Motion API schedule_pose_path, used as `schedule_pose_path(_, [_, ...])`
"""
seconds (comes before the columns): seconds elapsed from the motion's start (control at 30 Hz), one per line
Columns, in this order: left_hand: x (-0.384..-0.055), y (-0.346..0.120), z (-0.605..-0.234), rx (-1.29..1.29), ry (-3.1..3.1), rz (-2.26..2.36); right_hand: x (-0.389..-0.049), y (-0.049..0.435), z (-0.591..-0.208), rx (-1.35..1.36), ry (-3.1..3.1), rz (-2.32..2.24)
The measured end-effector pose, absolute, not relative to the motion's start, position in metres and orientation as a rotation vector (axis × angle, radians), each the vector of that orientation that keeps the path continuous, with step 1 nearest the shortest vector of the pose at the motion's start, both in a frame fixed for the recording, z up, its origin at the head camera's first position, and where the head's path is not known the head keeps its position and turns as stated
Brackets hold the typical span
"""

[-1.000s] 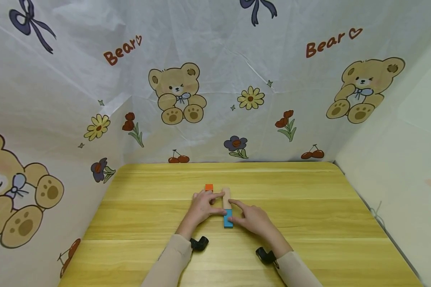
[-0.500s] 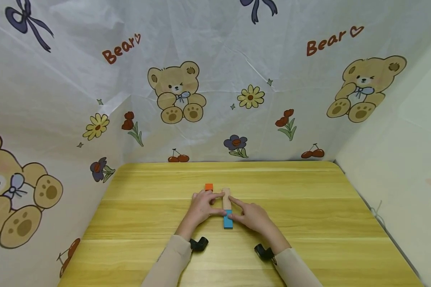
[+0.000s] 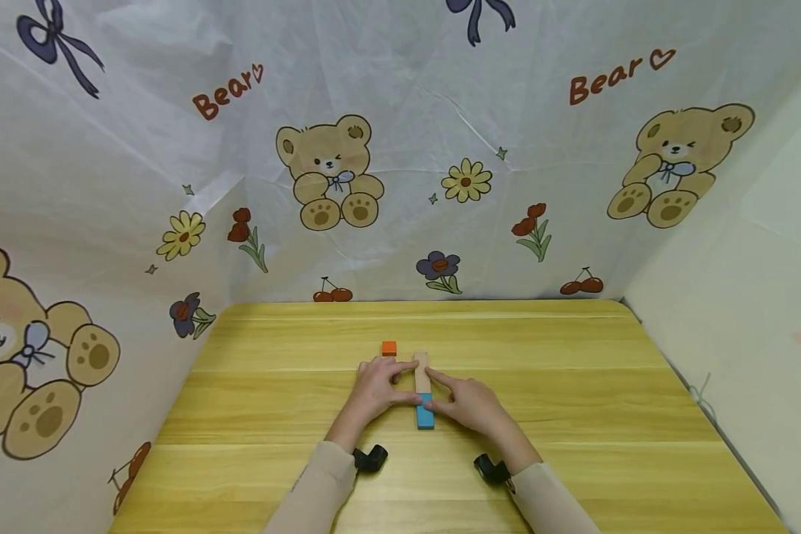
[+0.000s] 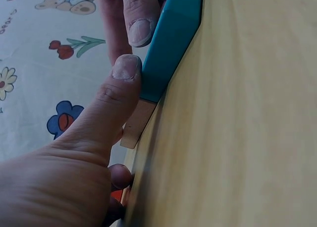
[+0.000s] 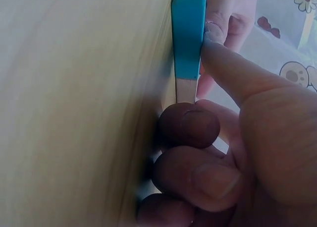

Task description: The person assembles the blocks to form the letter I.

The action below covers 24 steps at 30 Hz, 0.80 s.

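A blue block (image 3: pixel 426 417) and a plain wooden block (image 3: pixel 422 378) lie end to end in one line on the table, the blue one nearer the person. From the left side, my left hand (image 3: pixel 376 389) touches both, thumb on the blue block near the seam and index finger on the wooden one. Facing it, my right hand (image 3: pixel 474 406) rests its thumb on the blue block and its index fingertip at the wooden block's right side. In the right wrist view, the right hand's other fingers (image 5: pixel 198 175) curl below. Both thumbs meet the blue block (image 4: pixel 173 43) in the left wrist view.
An orange block (image 3: pixel 389 348) sits just beyond the left hand, its near part close to the knuckles. The wood-grain table (image 3: pixel 574 371) ends at a white cloth (image 3: pixel 400 148) printed with bears and flowers. Black wrist cameras (image 3: pixel 371 459) hang below both wrists.
The blue and wooden blocks have slid slightly toward the person. The right thumb has shifted up along the blue block toward the seam. The left hand has hardly moved.
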<state>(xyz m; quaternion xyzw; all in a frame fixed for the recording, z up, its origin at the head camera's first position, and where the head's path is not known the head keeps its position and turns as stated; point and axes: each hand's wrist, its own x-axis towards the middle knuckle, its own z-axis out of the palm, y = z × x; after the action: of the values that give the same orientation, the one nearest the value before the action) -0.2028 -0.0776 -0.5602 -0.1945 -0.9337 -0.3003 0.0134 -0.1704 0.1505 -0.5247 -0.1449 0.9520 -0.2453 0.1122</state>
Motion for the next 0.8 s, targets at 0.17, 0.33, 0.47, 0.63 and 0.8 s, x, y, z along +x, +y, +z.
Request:
schedule_pose_path(0.17, [-0.2006, -0.0774, -0.5607, -0.609, -2.912, -0.913, -0.1679, 0.1503, -0.5238, -0.415, 2.801, -0.714])
schedule_pose_path(0.33, [-0.1979, -0.0776, -0.5607, -0.62, -2.907, -0.891, -0.1655, 0.1499, -0.5234, -0.414, 2.803, -0.719])
schedule_pose_path(0.47, [-0.1967, -0.0781, -0.5605, -0.622, -2.898, -0.905, -0.1639, 0.1495, -0.5227, -0.411, 2.804, -0.716])
schedule_pose_path(0.63, [-0.1967, -0.0788, -0.5612, -0.623, -2.892, -0.918, -0.1627, 0.1489, -0.5221, -0.407, 2.804, -0.707])
schedule_pose_path(0.8, [-0.1974, -0.0791, -0.5622, -0.613, -2.869, -0.944, -0.1626, 0.1487, -0.5227, -0.418, 2.813, -0.708])
